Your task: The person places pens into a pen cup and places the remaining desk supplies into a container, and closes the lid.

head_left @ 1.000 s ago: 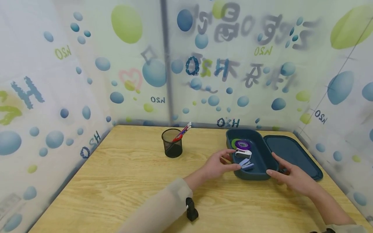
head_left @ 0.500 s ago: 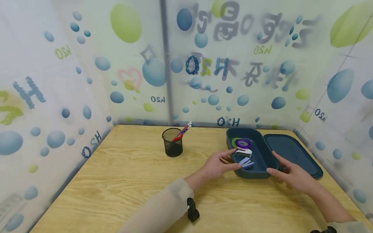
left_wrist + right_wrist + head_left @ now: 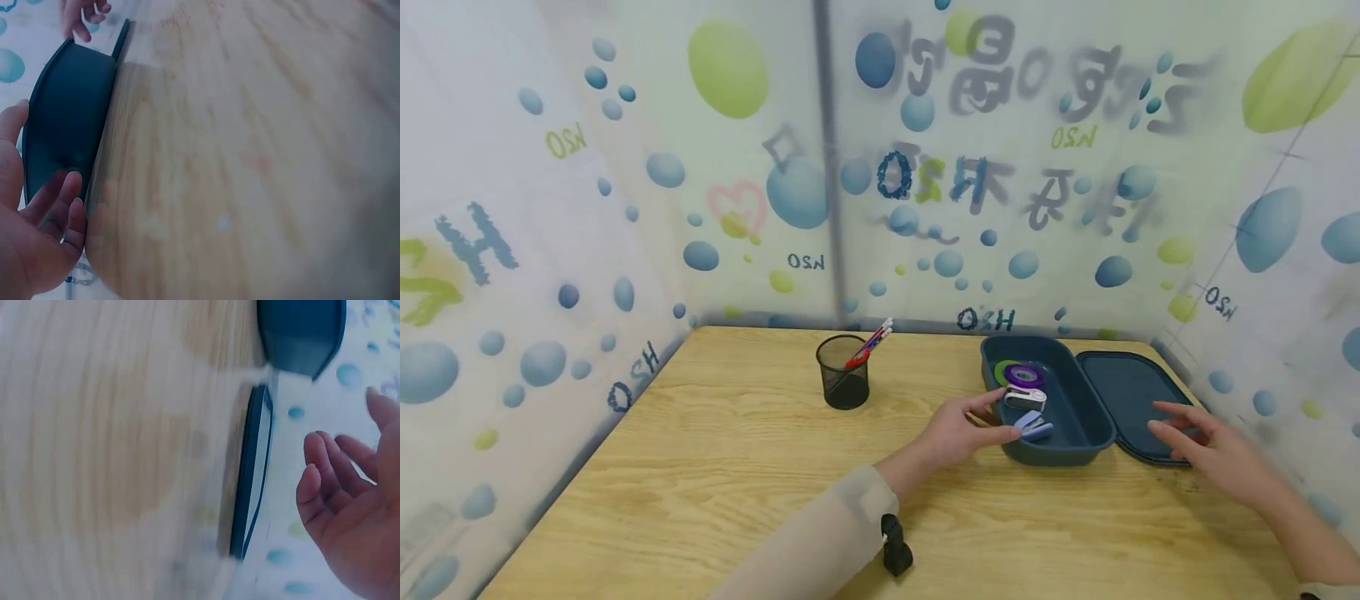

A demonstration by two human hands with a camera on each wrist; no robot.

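Note:
My left hand (image 3: 953, 429) holds the left rim of a dark blue-green rectangular box (image 3: 1078, 408), thumb and index fingertips on the rim, the other fingers by the outer wall. Inside the box lie a purple tape roll (image 3: 1024, 375), a green tape roll (image 3: 1002, 372) partly under it, a small white-and-black object (image 3: 1026, 400) and a light blue stapler (image 3: 1034, 427). My right hand (image 3: 1221, 450) is apart from the box, fingers loosely bent with nothing in them. In the head view it overlaps the near right part of the flat matching lid (image 3: 1131, 392).
A black mesh pen cup (image 3: 844, 379) with several pens and something red stands left of the box on the wooden table (image 3: 760, 467). Fabric walls (image 3: 737, 250) printed with bubbles close off the back and both sides. The lid lies close against the box's right side.
My right hand has let go of the box's right rim and moved right, over the lid. The left hand stays at the left rim, and the box and its contents have not visibly moved.

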